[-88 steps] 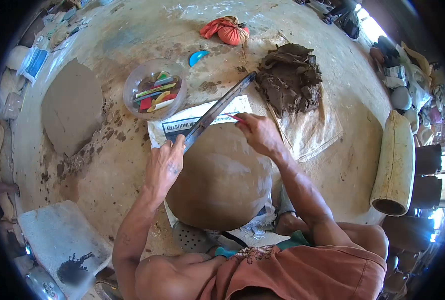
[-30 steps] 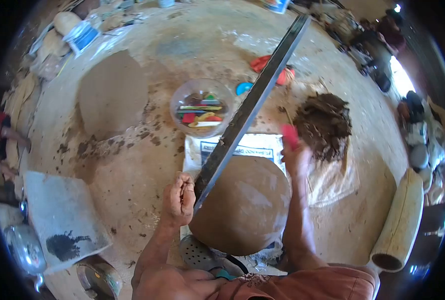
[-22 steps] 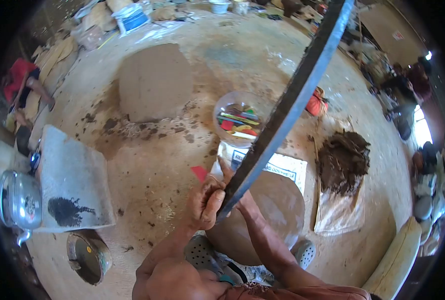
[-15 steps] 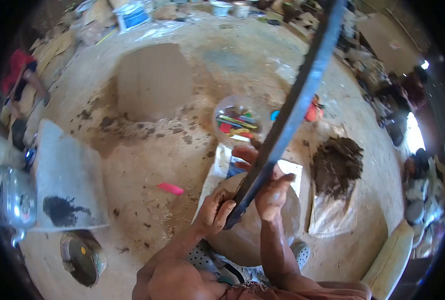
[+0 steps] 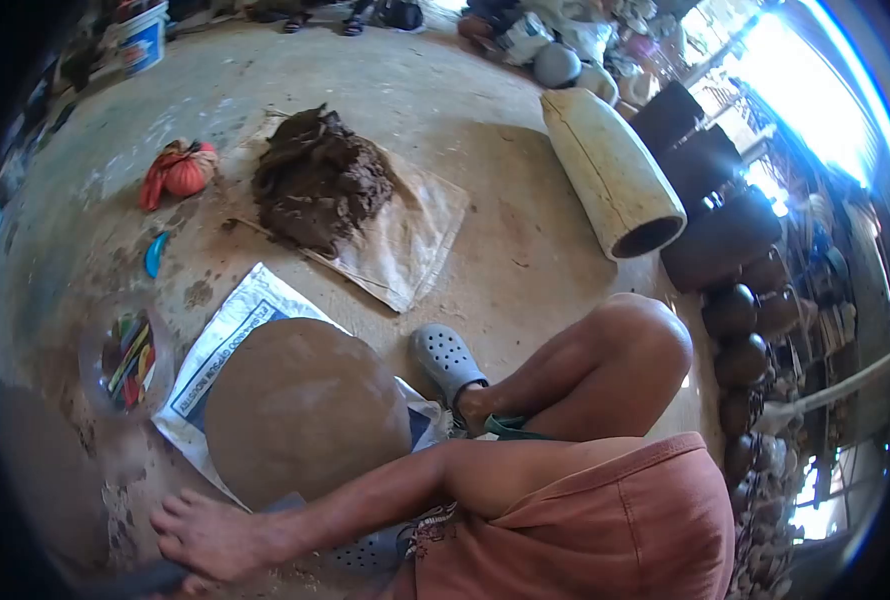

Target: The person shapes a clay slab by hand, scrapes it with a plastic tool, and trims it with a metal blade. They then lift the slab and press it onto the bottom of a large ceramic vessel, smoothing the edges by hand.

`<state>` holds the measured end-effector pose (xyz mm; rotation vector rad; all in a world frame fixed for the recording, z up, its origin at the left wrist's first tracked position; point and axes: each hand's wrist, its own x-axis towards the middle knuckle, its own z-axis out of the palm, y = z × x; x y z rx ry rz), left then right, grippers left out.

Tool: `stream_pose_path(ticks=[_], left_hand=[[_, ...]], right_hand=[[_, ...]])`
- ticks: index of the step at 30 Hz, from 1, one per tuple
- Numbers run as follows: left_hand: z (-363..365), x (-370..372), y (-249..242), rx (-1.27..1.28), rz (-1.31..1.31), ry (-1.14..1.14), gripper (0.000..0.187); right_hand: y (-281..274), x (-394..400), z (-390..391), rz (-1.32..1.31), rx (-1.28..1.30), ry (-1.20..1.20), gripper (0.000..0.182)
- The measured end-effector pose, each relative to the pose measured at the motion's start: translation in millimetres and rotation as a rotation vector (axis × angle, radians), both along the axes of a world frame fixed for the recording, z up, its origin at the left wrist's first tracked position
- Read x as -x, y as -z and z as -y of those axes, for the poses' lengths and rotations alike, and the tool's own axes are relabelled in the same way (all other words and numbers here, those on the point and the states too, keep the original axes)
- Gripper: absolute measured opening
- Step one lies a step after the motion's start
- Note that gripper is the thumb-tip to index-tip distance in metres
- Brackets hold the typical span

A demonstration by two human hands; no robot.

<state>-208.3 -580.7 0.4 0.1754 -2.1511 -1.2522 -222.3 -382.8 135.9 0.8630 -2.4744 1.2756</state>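
My right hand is at the lower left with its fingers curled, gripping a long dark bar. Most of that bar lies beyond the bottom edge of the view. My left hand is not seen. Beside my right forearm is a round, flat-topped slab of brown clay. It rests on a printed white sack on the floor.
A heap of dark wet clay lies on a cloth. A tub of tools, a blue curved piece and a red bundle sit to the left. A hollow pale cylinder and stacked dark pots stand at right.
My view has swung to the right, so the clay slab now appears further left. The dark bar, earlier upright in both hands, is now low at the left edge. My left hand has left the view.
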Motion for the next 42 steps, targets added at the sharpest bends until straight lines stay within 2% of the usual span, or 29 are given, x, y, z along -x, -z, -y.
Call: stream_pose_path(ticks=[2, 4, 5, 7, 8, 10, 11, 13, 15, 16, 17, 18, 19, 20, 21, 22, 23, 24, 26, 28, 30, 31, 33, 34, 36, 37, 39, 42], left_hand=[[10, -6, -2, 0.085, 0.043, -0.095, 0.032], [18, -8, -2, 0.140, 0.063, -0.149, 0.033], [21, -9, -1, 0.165, 0.074, -0.176, 0.033], [30, -12, 1, 0.216, 0.095, -0.226, 0.034], [34, -12, 3, 0.242, 0.102, -0.249, 0.034], [44, -16, 6, 0.292, 0.112, -0.310, 0.034], [51, -19, 8, 0.323, 0.117, -0.340, 0.035], [71, -25, 13, 0.392, 0.129, -0.402, 0.035], [101, -31, 18, 0.466, 0.134, -0.443, 0.036], [130, -46, 22, 0.530, 0.151, -0.478, 0.036], [165, -65, 28, 0.627, 0.169, -0.507, 0.036], [199, -89, 33, 0.751, 0.190, -0.537, 0.037], [229, -116, 39, 0.925, 0.224, -0.551, 0.037], [252, -140, 41, 1.084, 0.256, -0.546, 0.037], [261, -160, 38, 1.147, 0.278, -0.527, 0.038], [237, -166, -2, 0.657, 0.239, -0.436, 0.043], [202, -147, -29, 0.160, 0.159, -0.337, 0.048], [76, -96, -109, 0.318, 0.065, -0.565, 0.057], [61, -60, -133, 0.752, -0.103, -0.361, 0.086], [43, -40, -144, 0.545, 0.056, 0.030, 0.085], [18, -20, -147, 0.618, 0.216, 0.182, 0.085], [15, -20, -141, 0.615, 0.226, 0.168, 0.085], [4, -15, -118, 0.381, 0.454, 0.288, 0.076], [-3, -12, -113, 0.369, 0.462, 0.289, 0.076], [-17, -10, -106, 0.445, 0.292, 0.249, 0.057], [-22, -6, -103, 0.438, 0.303, 0.237, 0.057], [-26, 4, -98, 0.505, 0.286, 0.139, 0.044], [-23, 11, -96, 0.522, 0.358, 0.076, 0.040]], right_hand=[[9, -13, 5, 0.051, -0.024, -0.049, 0.057], [19, -22, 1, 0.120, -0.126, -0.236, 0.063], [22, -25, -5, 0.125, -0.123, -0.232, 0.063], [27, -30, -19, 0.212, -0.142, -0.355, 0.056], [20, -29, -29, 0.212, -0.143, -0.364, 0.056], [1, -21, -54, 0.431, -0.274, -0.499, 0.056], [-1, -19, -58, 0.427, -0.278, -0.505, 0.056], [-5, -16, -65, 0.347, -0.271, -0.487, 0.051], [-24, -5, -77, 0.352, -0.394, -0.406, 0.044], [-26, 4, -84, 0.189, -0.466, -0.385, 0.031], [-32, 16, -94, 0.121, -0.503, -0.330, 0.022], [-38, 29, -102, 0.285, -0.561, -0.293, 0.020], [-5, 43, -115, 0.091, -0.433, -0.242, 0.019], [-18, 82, -117, 0.274, -0.705, -0.404, 0.026], [-51, 101, -136, -0.176, -0.714, -0.502, 0.038], [-88, 101, -144, -0.155, -0.729, -0.372, 0.046], [-96, 114, -149, -0.273, -0.846, -0.296, 0.046], [-110, 123, -149, -0.290, -0.894, -0.304, 0.046], [-128, 142, -149, -0.322, -0.946, -0.329, 0.048], [-135, 154, -150, -0.403, -1.040, -0.355, 0.053], [-144, 164, -158, -0.422, -1.034, -0.417, 0.054], [-146, 171, -163, -0.431, -1.035, -0.459, 0.054], [-147, 182, -181, -0.470, -1.025, -0.492, 0.054], [-146, 187, -190, -0.414, -1.038, -0.495, 0.054], [-137, 193, -204, -0.326, -1.030, -0.484, 0.055], [-128, 196, -209, -0.326, -1.030, -0.502, 0.055], [-106, 199, -215, -0.303, -0.963, -0.420, 0.055], [-66, 210, -230, -0.242, -0.896, -0.355, 0.052]])
